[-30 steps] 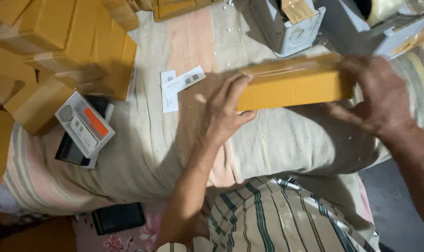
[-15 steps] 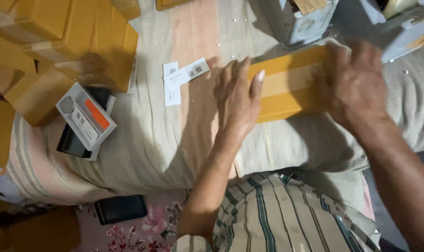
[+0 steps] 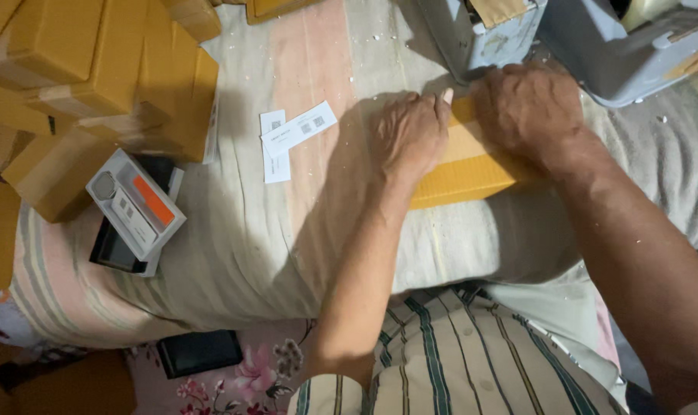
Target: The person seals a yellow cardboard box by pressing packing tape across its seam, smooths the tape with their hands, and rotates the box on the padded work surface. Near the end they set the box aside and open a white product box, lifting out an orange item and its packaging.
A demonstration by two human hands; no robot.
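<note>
Fingers of the left hand (image 3: 407,137) and right hand (image 3: 530,107) lie flat, uncurled, pressing the long yellow box (image 3: 472,165) near the cushion's (image 3: 234,253) far edge (beside a grey dispenser (image 3: 472,34)). Firm, even pressure along its top would serve best.

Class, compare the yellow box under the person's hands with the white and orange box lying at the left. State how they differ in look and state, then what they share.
1. The yellow box is plain yellow card; the white and orange box is pale with an orange patch.
2. The yellow box is pressed under the left hand and right hand; the white and orange box lies untouched.
3. The yellow box rests straight on the cloth; the other lies on a dark flat thing.
Both are rectangular and lie flat.
</note>
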